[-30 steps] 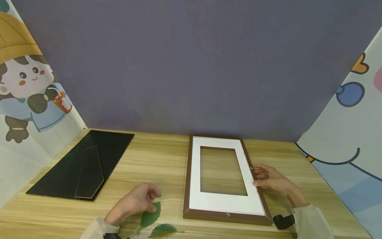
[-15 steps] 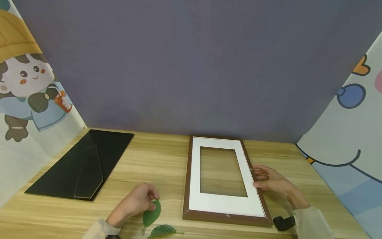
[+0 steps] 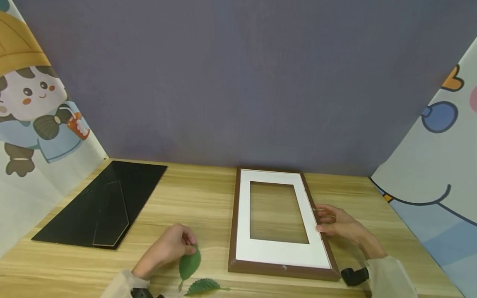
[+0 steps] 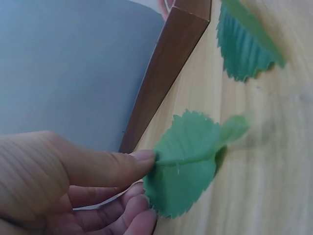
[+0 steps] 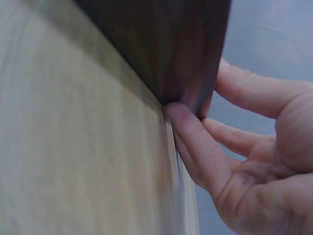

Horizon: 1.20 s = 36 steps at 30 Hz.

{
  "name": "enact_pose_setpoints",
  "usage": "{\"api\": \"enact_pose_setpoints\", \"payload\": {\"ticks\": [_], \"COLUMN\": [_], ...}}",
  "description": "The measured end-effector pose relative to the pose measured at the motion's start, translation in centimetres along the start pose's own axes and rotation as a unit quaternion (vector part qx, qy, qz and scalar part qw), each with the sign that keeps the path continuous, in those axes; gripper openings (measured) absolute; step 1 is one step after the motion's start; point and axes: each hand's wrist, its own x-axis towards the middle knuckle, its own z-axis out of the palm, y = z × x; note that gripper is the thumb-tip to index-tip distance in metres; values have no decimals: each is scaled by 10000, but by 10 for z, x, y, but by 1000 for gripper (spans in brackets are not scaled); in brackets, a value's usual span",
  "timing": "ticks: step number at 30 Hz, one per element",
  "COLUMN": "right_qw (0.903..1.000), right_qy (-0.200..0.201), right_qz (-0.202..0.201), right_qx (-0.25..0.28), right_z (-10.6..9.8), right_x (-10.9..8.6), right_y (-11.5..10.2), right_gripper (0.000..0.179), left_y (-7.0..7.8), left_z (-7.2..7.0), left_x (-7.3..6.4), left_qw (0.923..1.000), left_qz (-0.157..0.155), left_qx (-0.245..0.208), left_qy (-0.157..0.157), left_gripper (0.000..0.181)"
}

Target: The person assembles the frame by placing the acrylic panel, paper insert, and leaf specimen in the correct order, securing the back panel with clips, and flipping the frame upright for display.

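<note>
Between thumb and fingers, my left hand (image 3: 167, 248) pinches a green serrated leaf (image 3: 190, 263) by its tip; the stem end points toward the front edge. In the left wrist view this leaf (image 4: 183, 164) shows its midrib, its stem end blurred. A second green leaf (image 3: 203, 286) lies on the table just in front. On the right, a brown picture frame (image 3: 283, 270) with a white mat (image 3: 283, 252) lies flat. My right hand (image 3: 344, 225) grips its right side, thumb on top and fingers against the outer edge (image 5: 195, 58).
A black backing board (image 3: 85, 207) with a fold-out stand lies at the left of the wooden table (image 3: 197, 198). A grey panel (image 3: 238, 82) rises behind, and printed cartoon panels (image 3: 41, 116) flank both sides.
My left hand has lifted the pinched leaf slightly and shifted it a little away from me, so the leaf stands more upright. My right hand and the picture frame stay in place.
</note>
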Motion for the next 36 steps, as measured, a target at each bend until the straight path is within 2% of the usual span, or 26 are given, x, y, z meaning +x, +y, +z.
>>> {"api": "enact_pose_setpoints", "payload": {"ticks": [11,18,26,36], "right_qw": [9999,9999,10000,9999], "right_qy": [86,17,44,88], "right_qz": [64,-94,-35,-29], "right_qx": [-93,-57,50,-55], "right_z": [-1,2,3,4], "right_x": [1,1,-1,-3], "right_y": [-6,-8,-7,-4], "right_gripper": [80,79,79,79], "left_y": [1,4,13,22], "left_z": [-12,-18,-23,-26], "left_x": [4,9,12,16], "left_qw": [9993,9985,9969,9954], "left_qz": [89,372,227,181], "left_qx": [-260,-195,-618,-828], "left_qy": [242,348,433,448], "left_gripper": [6,4,3,4]}}
